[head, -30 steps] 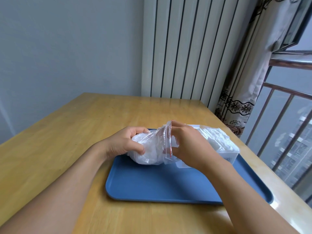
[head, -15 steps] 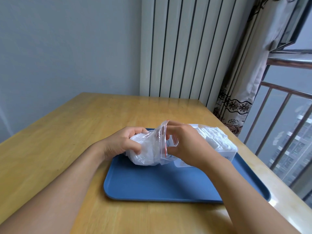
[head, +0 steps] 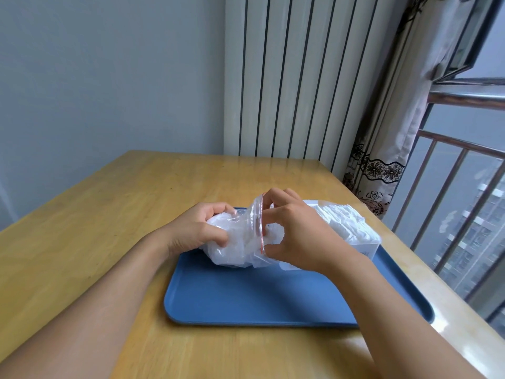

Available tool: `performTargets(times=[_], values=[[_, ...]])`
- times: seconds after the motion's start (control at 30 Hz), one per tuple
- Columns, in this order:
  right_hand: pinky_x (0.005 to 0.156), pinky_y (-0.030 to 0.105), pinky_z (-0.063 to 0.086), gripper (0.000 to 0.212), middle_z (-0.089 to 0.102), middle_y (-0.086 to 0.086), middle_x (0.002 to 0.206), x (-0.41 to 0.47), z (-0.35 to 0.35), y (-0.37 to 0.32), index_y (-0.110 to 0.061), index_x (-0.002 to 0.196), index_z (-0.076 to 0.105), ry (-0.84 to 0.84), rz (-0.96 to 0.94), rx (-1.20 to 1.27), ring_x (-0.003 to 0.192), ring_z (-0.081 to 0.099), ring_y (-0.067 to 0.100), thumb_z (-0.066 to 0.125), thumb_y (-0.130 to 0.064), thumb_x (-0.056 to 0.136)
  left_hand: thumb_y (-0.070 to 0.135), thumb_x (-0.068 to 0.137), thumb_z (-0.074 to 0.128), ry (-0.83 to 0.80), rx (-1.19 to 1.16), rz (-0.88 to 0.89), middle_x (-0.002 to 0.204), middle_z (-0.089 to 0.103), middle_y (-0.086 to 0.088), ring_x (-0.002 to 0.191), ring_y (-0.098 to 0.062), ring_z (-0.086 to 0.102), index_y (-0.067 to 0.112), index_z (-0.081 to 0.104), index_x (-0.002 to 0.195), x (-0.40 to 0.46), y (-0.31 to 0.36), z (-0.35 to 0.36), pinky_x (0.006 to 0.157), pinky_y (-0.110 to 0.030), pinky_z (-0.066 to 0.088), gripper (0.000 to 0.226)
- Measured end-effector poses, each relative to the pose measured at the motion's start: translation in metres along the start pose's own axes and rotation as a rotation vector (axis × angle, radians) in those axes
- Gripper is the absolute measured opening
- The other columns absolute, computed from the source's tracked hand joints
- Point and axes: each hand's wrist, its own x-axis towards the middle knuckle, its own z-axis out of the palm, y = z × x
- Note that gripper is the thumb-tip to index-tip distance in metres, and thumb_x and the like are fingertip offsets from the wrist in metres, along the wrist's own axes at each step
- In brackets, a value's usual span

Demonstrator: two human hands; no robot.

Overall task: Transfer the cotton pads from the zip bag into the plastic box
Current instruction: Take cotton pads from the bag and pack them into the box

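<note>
A clear zip bag [head: 237, 243] with a red zip strip lies on its side over the far part of a blue tray [head: 246, 299], stuffed with white cotton pads. My left hand [head: 195, 231] grips the bag's closed end. My right hand [head: 293, 233] pinches the open red-edged mouth, with the fingers at the opening. Behind my right hand stands a clear plastic box [head: 366, 246], heaped with white cotton pads [head: 343, 218]; its near side is hidden by my hand.
The tray rests on a wooden table [head: 109, 228]. A white ribbed radiator [head: 295, 77] stands behind the table, a patterned curtain [head: 388, 149] at the right, and a window railing [head: 464, 170] past the table's right edge.
My right hand has shifted its grip at the bag's mouth, fingers spreading the red edge. The left hand keeps its hold on the bag.
</note>
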Motion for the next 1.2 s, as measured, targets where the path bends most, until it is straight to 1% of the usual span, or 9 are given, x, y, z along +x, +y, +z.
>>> performTargets(times=[0.17, 0.27, 0.37, 0.43, 0.53, 0.63, 0.77, 0.9, 1.2], values=[[0.077, 0.025, 0.045, 0.016, 0.059, -0.014, 0.097, -0.002, -0.014, 0.0, -0.023, 0.076, 0.064, 0.079, 0.005, 0.123, 0.094, 0.047, 0.015, 0.075, -0.023, 0.063, 0.033, 0.041, 0.067, 0.203, 0.071, 0.025, 0.076, 0.062, 0.002, 0.069, -0.017, 0.054, 0.026, 0.065, 0.087, 0.005, -0.006, -0.005, 0.065, -0.031, 0.045, 0.046], [0.069, 0.026, 0.045, 0.016, 0.063, -0.01, 0.08, -0.003, -0.026, 0.006, -0.019, 0.081, 0.061, 0.218, 0.095, 0.29, 0.078, 0.057, 0.011, 0.065, -0.017, 0.067, 0.039, 0.042, 0.066, 0.268, 0.178, 0.031, 0.078, 0.062, 0.002, 0.07, -0.019, 0.053, 0.03, 0.064, 0.09, 0.007, -0.011, -0.006, 0.065, -0.033, 0.045, 0.048], [0.061, 0.034, 0.049, 0.023, 0.062, 0.005, 0.08, -0.003, -0.038, 0.009, -0.011, 0.094, 0.058, 0.363, 0.241, 0.736, 0.067, 0.056, 0.015, 0.058, 0.004, 0.076, 0.045, 0.043, 0.064, 0.297, 0.273, 0.058, 0.108, 0.064, 0.006, 0.099, -0.016, 0.059, 0.034, 0.06, 0.107, 0.004, -0.008, -0.003, 0.082, -0.029, 0.048, 0.066], [0.064, 0.039, 0.058, 0.03, 0.067, 0.005, 0.088, -0.002, -0.039, 0.005, -0.009, 0.104, 0.062, 0.361, 0.336, 1.048, 0.071, 0.065, 0.018, 0.053, 0.012, 0.085, 0.051, 0.049, 0.063, 0.385, 0.298, 0.163, 0.127, 0.054, 0.011, 0.119, -0.006, 0.048, 0.032, 0.054, 0.125, -0.001, 0.004, 0.001, 0.095, -0.019, 0.038, 0.079], [0.066, 0.036, 0.059, 0.034, 0.068, 0.009, 0.095, 0.002, -0.032, -0.007, -0.009, 0.107, 0.068, 0.321, 0.363, 1.333, 0.079, 0.067, 0.023, 0.049, 0.013, 0.089, 0.052, 0.07, 0.057, 0.544, 0.13, 0.457, 0.137, 0.053, 0.009, 0.13, 0.003, 0.044, 0.023, 0.051, 0.136, -0.011, 0.031, 0.02, 0.108, -0.017, 0.031, 0.072], [0.071, 0.038, 0.059, 0.029, 0.066, 0.017, 0.104, 0.005, -0.02, -0.023, -0.005, 0.11, 0.066, 0.216, 0.328, 1.527, 0.088, 0.068, 0.029, 0.053, 0.006, 0.086, 0.053, 0.083, 0.05, 0.515, -0.066, 0.52, 0.138, 0.054, 0.011, 0.133, -0.003, 0.048, 0.028, 0.045, 0.139, -0.02, 0.05, 0.053, 0.112, -0.029, 0.038, 0.062], [0.08, 0.042, 0.058, 0.041, 0.063, 0.016, 0.109, 0.005, -0.015, -0.035, 0.009, 0.128, 0.051, 0.073, 0.252, 1.567, 0.1, 0.063, 0.03, 0.056, -0.013, 0.094, 0.047, 0.1, 0.038, 0.435, -0.127, 0.524, 0.132, 0.059, 0.007, 0.123, -0.019, 0.06, 0.031, 0.041, 0.141, -0.02, 0.048, 0.075, 0.098, -0.045, 0.053, 0.044], [0.079, 0.043, 0.059, 0.048, 0.068, 0.013, 0.103, 0.002, -0.018, -0.039, 0.007, 0.128, 0.05, 0.091, 0.283, 1.514, 0.091, 0.067, 0.029, 0.058, -0.03, 0.098, 0.04, 0.102, 0.028, 0.391, -0.212, 0.523, 0.127, 0.062, -0.002, 0.111, -0.021, 0.068, 0.024, 0.044, 0.136, -0.019, 0.044, 0.075, 0.079, -0.031, 0.059, 0.041], [0.067, 0.036, 0.058, 0.027, 0.067, 0.014, 0.1, 0.004, -0.019, -0.02, -0.006, 0.123, 0.044, 0.291, 0.283, 1.251, 0.084, 0.068, 0.027, 0.057, -0.004, 0.1, 0.028, 0.098, 0.053, 0.478, -0.352, 0.415, 0.09, 0.073, -0.013, 0.084, -0.021, 0.065, 0.009, 0.075, 0.098, -0.013, 0.051, 0.065, 0.075, -0.033, 0.052, 0.029]])
